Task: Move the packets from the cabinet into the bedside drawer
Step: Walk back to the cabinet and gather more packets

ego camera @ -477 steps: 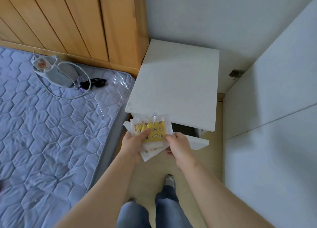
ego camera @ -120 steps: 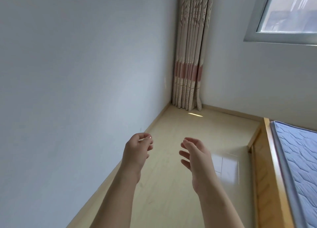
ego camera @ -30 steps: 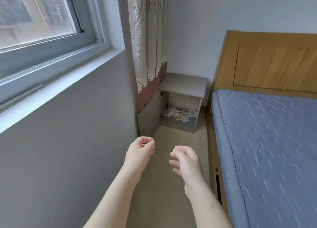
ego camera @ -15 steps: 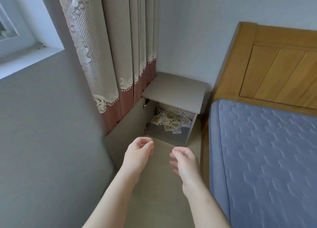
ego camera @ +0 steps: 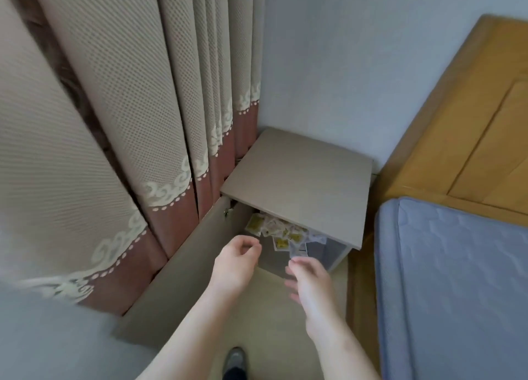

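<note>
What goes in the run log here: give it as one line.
stage: pre-grasp at cabinet | left hand: empty, loosely curled | right hand: empty, open, near packets | cabinet door: open | packets: piled inside

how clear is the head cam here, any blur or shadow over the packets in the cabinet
Head view: the packets lie in shade under the cabinet top, small and soft, their print unreadable; the right hand is motion-blurred at its fingers, the left hand crisper; the curtain smears toward the left edge; wide-angle distortion slants the mattress.
</note>
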The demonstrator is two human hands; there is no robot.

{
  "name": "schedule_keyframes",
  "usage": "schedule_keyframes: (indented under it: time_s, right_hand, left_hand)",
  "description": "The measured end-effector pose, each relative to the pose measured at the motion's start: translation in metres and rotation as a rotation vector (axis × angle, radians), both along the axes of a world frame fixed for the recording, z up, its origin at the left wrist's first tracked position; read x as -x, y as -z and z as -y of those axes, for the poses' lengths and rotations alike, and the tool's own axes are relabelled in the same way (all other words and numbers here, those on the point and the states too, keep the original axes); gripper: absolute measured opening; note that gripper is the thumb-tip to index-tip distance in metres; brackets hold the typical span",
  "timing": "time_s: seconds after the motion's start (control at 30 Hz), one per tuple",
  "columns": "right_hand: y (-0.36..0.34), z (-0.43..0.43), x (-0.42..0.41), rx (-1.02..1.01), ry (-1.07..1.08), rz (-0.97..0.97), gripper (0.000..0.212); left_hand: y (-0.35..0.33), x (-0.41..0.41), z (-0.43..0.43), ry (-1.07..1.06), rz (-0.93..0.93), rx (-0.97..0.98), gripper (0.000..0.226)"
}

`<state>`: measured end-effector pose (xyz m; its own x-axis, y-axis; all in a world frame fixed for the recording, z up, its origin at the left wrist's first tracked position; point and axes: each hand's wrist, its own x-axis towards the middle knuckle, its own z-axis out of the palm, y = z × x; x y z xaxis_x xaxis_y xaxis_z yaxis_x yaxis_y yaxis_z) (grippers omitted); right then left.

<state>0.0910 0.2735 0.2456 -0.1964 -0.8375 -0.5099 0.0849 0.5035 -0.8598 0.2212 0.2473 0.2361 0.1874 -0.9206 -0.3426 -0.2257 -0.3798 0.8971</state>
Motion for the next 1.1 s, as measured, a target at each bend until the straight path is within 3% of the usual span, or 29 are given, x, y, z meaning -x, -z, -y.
schedule_keyframes:
  time_s: [0.13,0.3,0.43,0.53,0.67,0.87,1.03,1.1]
  right_hand:
    - [0.031,0.098,-0.007,-0.022,-0.016,-0.011,0.005]
    - [0.097,0.192,0.007,-0.078,-0.067,-0.108,0.008]
    - [0.190,0.251,0.026,-0.123,-0.111,-0.247,0.021]
    - [0.278,0.289,0.043,-0.128,-0.184,-0.366,0.027]
    - [0.397,0.347,0.053,-0.061,-0.313,-0.554,0.007]
    - [0.564,0.399,0.056,-0.046,-0.524,-0.858,0.032]
    - [0.630,0.444,0.069,-0.010,-0.495,-1.098,0.055]
    - [0.653,0.453,0.079,-0.047,-0.494,-1.115,0.059]
  left_hand:
    - [0.028,-0.002,0.104,0.162,0.119,-0.004,0.007]
    - [0.085,0.003,0.193,0.199,0.199,-0.046,0.009]
    - [0.168,0.016,0.240,0.234,0.225,-0.114,0.013]
    - [0.244,0.023,0.275,0.381,0.316,-0.164,0.025]
    - [0.353,0.008,0.326,0.403,0.420,-0.172,0.028]
    - [0.520,-0.005,0.364,0.464,0.579,-0.149,0.034]
    - [0.615,0.003,0.403,0.479,0.565,-0.021,0.053]
    - [0.641,0.009,0.410,0.551,0.652,-0.003,0.066]
